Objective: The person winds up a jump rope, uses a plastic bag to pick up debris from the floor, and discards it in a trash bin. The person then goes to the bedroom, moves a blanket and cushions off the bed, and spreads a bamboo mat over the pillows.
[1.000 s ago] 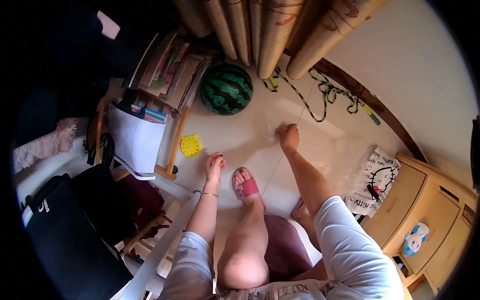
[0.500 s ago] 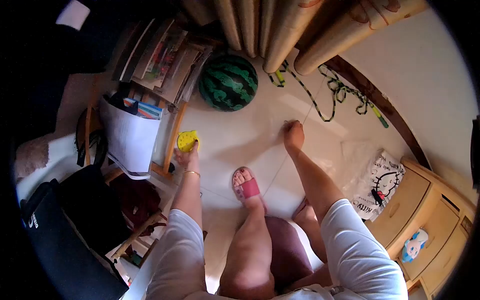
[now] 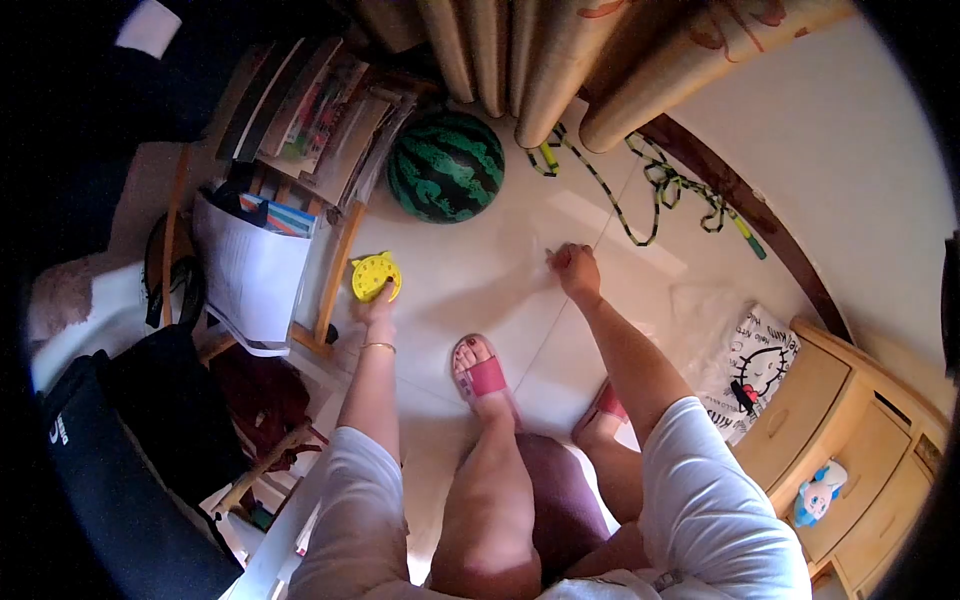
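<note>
My left hand grips the lower right edge of a round yellow clock-like disc, with the thumb on its face. The disc has small ear-like bumps on top and dark marks around its dial. Out over the floor tiles, my right hand is closed, its fingers pinched together. Something small and clear seems to show at its fingertips, too faint to make out. A dark-striped green watermelon-like ball rests on the floor above the disc.
A green-and-black jump rope lies by the curtains. Books and papers fill a wooden rack at left. A Hello Kitty bag leans against a wooden cabinet at right. My feet wear pink slippers.
My left hand has moved left to the yellow disc and taken hold of it. The disc is now slightly raised and turned. My right hand stays in nearly the same place.
</note>
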The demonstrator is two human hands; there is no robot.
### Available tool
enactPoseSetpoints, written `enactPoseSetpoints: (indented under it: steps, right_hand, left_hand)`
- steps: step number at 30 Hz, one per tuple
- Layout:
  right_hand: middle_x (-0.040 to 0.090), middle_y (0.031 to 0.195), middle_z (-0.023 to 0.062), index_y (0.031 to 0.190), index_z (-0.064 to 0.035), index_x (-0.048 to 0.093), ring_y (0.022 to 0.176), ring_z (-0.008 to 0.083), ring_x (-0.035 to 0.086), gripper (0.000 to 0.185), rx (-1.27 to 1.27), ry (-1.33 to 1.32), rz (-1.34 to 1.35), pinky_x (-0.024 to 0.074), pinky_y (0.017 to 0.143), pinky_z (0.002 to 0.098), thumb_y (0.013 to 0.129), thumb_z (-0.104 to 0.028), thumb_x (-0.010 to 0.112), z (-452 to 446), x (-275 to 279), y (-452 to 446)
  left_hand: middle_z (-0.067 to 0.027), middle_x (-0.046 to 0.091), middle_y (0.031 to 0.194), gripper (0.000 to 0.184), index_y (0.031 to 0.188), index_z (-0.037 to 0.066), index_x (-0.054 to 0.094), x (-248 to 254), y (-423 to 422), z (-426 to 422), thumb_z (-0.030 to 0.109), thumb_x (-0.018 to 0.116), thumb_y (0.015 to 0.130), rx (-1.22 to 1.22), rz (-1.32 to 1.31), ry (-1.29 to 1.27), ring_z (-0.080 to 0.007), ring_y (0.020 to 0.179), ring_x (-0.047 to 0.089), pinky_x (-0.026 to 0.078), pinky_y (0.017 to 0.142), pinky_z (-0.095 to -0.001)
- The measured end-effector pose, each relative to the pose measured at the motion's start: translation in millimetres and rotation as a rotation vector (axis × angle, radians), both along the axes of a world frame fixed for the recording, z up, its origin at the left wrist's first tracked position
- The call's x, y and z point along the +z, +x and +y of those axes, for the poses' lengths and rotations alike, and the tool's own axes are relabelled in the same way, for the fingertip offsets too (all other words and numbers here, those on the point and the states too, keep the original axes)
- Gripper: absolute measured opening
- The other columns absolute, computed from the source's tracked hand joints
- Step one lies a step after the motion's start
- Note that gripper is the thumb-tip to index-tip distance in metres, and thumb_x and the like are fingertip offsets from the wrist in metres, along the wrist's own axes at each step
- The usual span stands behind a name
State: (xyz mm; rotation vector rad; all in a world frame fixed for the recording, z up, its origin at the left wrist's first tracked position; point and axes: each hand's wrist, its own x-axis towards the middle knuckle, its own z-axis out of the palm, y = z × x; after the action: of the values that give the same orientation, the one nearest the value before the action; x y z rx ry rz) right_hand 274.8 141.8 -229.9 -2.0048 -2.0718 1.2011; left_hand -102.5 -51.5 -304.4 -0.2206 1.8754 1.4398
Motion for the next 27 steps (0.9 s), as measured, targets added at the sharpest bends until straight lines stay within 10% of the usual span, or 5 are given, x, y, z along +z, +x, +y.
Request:
enactPoseSetpoints:
  steps: [4, 10, 18, 27]
  right_hand:
    - [0.058, 0.078, 0.0065, 0.086, -0.0020, 0.048, 0.069, 0.0155, 0.059, 0.010, -0.012, -0.016, 0.539, 0.0489, 0.062, 0.0288, 0.092, -0.007, 0.055, 10, -5, -1]
    - [0.054, 0.075, 0.0072, 0.101, -0.0047, 0.037, 0.061, 0.0145, 0.050, 0.013, -0.012, -0.473, 0.976, 0.0439, 0.054, 0.0289, 0.096, -0.008, 0.049, 30, 197, -61]
    - [0.054, 0.091, -0.0003, 0.104, -0.0041, 0.049, 0.086, 0.0066, 0.050, 0.028, 0.264, -0.398, 0.965, 0.0432, 0.075, 0.0232, 0.094, -0.027, 0.063, -45, 472, -55]
    - [0.055, 0.084, -0.0030, 0.095, -0.0030, 0.053, 0.080, 0.0029, 0.052, 0.018, 0.357, -0.345, 1.250, 0.0445, 0.071, 0.0202, 0.094, -0.019, 0.062, -169, 620, -56]
  left_hand:
    - [-0.0008, 0.058, 0.121, 0.044, 0.124, 0.016, 0.053, 121, 66, 39, 0.006, 0.070, 0.085, -0.009, -0.184, -0.041, -0.0167, 0.109, 0.057, 0.050, 0.087, -0.0350]
    - [-0.0016, 0.060, 0.121, 0.039, 0.126, 0.012, 0.051, 267, 119, 49, 0.008, 0.064, 0.090, -0.276, -0.271, 0.273, -0.0146, 0.110, 0.058, 0.048, 0.091, -0.0342]
    - [-0.0101, 0.059, 0.119, 0.043, 0.126, 0.000, 0.047, 512, 176, -10, 0.013, 0.066, 0.090, -0.425, -0.053, 0.562, -0.0187, 0.105, 0.062, 0.055, 0.085, -0.0327]
    - [-0.0137, 0.049, 0.131, 0.061, 0.137, 0.001, 0.032, 670, 200, -126, 0.001, 0.065, 0.087, -0.452, 0.192, 0.863, -0.0197, 0.121, 0.051, 0.043, 0.103, -0.0356]
